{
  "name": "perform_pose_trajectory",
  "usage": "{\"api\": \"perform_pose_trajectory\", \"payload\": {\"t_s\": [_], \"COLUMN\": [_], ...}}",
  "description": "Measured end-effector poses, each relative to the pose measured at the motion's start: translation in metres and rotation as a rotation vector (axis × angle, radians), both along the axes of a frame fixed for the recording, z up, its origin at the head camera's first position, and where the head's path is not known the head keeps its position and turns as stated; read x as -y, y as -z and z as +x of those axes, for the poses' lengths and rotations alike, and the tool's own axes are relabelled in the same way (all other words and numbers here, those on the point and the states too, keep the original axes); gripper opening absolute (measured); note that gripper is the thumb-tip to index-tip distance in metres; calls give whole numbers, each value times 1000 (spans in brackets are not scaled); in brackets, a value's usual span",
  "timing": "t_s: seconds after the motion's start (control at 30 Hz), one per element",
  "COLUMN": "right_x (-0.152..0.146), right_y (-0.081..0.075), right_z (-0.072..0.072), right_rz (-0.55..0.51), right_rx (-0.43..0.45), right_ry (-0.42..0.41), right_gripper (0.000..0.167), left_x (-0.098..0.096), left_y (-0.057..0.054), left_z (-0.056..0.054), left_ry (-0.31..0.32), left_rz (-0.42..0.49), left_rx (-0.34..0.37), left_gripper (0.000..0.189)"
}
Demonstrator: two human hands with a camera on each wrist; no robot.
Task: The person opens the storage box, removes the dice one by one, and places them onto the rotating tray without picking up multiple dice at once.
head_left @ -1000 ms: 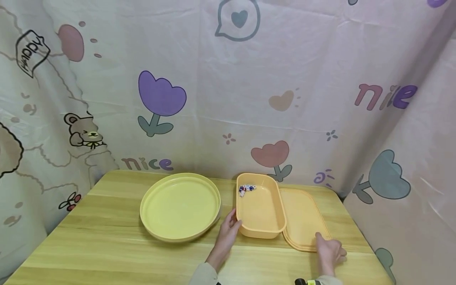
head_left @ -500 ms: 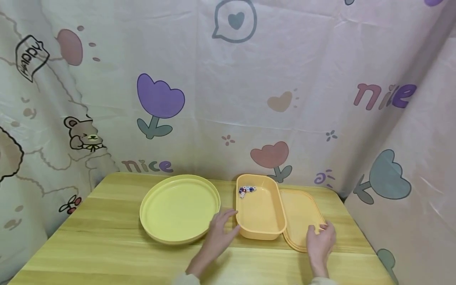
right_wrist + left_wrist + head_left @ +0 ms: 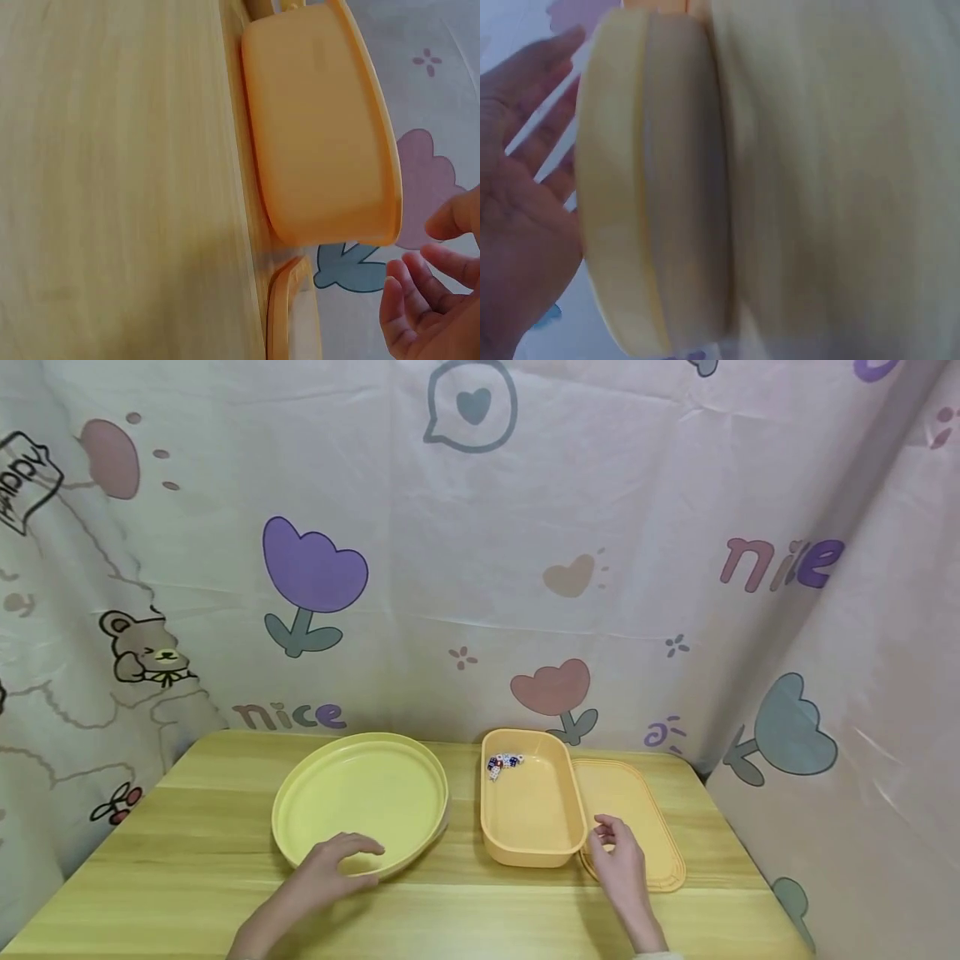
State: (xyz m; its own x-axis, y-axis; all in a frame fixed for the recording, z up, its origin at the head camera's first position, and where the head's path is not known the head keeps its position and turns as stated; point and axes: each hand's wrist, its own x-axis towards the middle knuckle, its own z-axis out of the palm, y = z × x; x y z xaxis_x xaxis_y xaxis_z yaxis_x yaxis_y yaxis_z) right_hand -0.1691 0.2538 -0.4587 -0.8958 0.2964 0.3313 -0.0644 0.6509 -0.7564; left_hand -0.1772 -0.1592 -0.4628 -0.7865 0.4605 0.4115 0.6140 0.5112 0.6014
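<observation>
Over the near edge of a round yellow tray (image 3: 360,802) hovers my left hand (image 3: 326,877), thumb and fingers spread apart with nothing between them. The left wrist view shows that hand (image 3: 525,187) beside the tray's side wall (image 3: 615,187). My right hand (image 3: 618,864) hangs, loosely curled, near the front right corner of an orange rectangular box (image 3: 532,810); it holds nothing. Several small dice (image 3: 504,763) lie in the box's far left corner. Flat to the right of the box rests its orange lid (image 3: 637,810), partly covered by the right hand.
A wood-grain table (image 3: 465,910) bears everything. Behind it and at both sides hangs a pale printed curtain (image 3: 420,568). The box stands close beside the tray, with a narrow strip of table between them.
My left hand has left the box's left side and moved left to the tray. My right hand has come off the lid's outer edge and moved left towards the box.
</observation>
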Motion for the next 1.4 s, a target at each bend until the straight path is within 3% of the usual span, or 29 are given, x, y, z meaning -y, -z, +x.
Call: {"api": "perform_pose_trajectory", "payload": {"t_s": [0.07,0.2,0.3,0.53,0.7,0.9,1.1,1.27,1.4], "right_x": [2,5,6,10,17,26,36,49,61], "right_y": [-1,-4,-6,-18,-42,-75,-94,-94,-79], "right_z": [0,-1,-3,-8,-17,-47,-88,-118,-136], "right_rz": [-5,-2,1,10,20,81,196,162,71], "right_rx": [13,18,4,-41,-52,-47,10,51,90], "right_ry": [-15,-40,-60,-111,-182,-295,-425,-450,-442], "right_gripper": [26,26,25,24,22,20,19,19,19], "left_x": [7,8,6,3,3,4,2,0,0], "left_y": [2,4,4,4,2,2,4,2,2], "left_z": [-1,-6,-7,-5,-3,-2,-3,-1,1], "left_ry": [41,146,184,139,100,99,95,72,67], "left_rz": [23,72,79,35,15,11,18,8,-4], "left_rx": [62,64,97,141,176,187,192,227,256], "left_gripper": [30,18,15,18,18,19,19,19,19]}}
